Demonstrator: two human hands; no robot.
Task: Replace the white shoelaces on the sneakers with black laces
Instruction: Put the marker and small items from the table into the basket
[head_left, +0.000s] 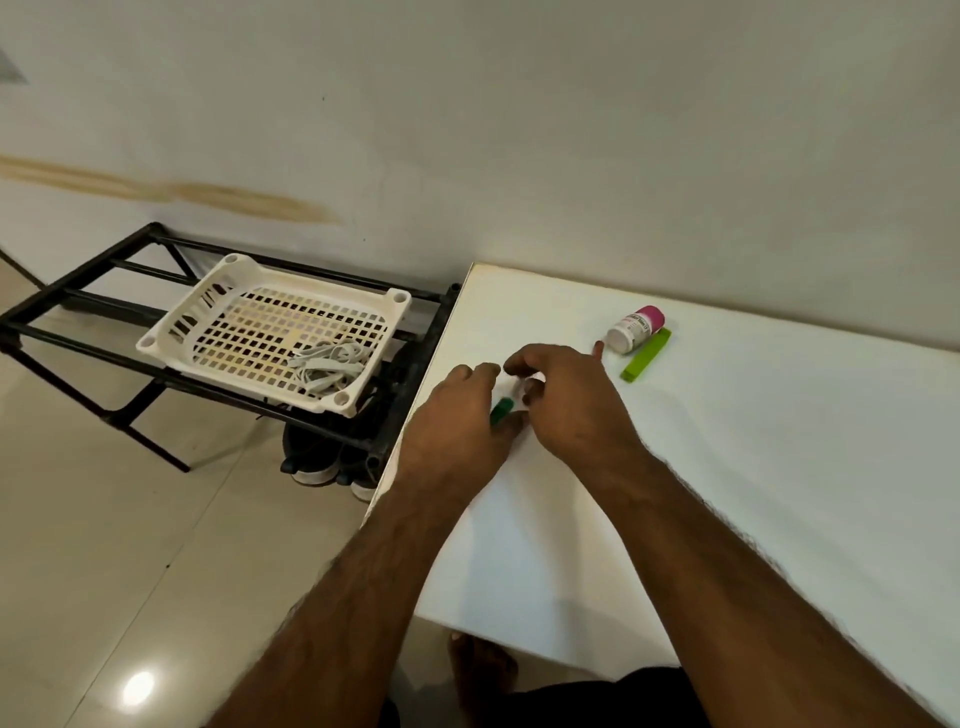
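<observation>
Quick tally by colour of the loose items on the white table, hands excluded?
Green: 2, the small green object gripped by the left hand, under the right hand, and the light green stick.
White with pink cap: 1, the bottle lying on its side.
Total: 3

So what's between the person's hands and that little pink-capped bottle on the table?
In the head view, only bare white table separates the right hand from the bottle; the green strip lies just beside the bottle.
</observation>
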